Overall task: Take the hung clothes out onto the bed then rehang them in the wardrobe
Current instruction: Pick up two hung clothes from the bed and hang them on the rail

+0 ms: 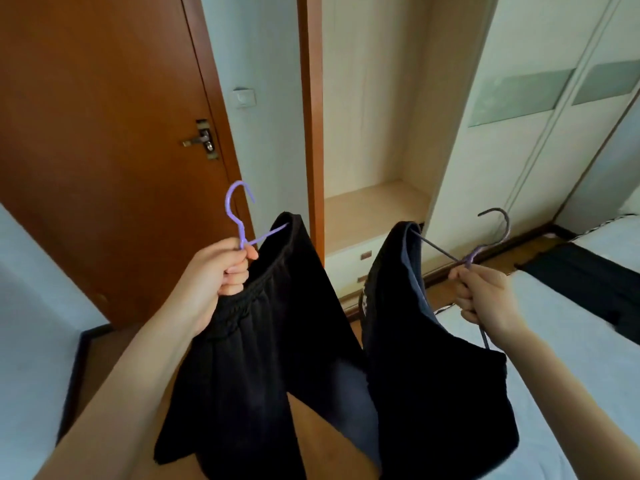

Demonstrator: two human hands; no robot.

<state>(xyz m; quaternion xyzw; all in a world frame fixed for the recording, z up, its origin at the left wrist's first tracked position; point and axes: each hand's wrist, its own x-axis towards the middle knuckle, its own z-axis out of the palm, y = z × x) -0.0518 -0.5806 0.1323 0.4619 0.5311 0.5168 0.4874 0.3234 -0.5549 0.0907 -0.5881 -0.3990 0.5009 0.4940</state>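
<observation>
My left hand grips a purple hanger just below its hook, and a pair of black shorts with an elastic waistband hangs from it. My right hand holds a darker purple hanger that carries a dark garment with white lettering at its edge. Both garments hang in the air in front of the open wardrobe, whose visible compartment shows bare shelves. The bed lies to the right, under my right arm.
A brown wooden door with a metal handle stands shut at the left. White drawers sit at the wardrobe's base. Sliding wardrobe doors with frosted panels are at the right. A dark cloth lies across the bed. Wooden floor shows below.
</observation>
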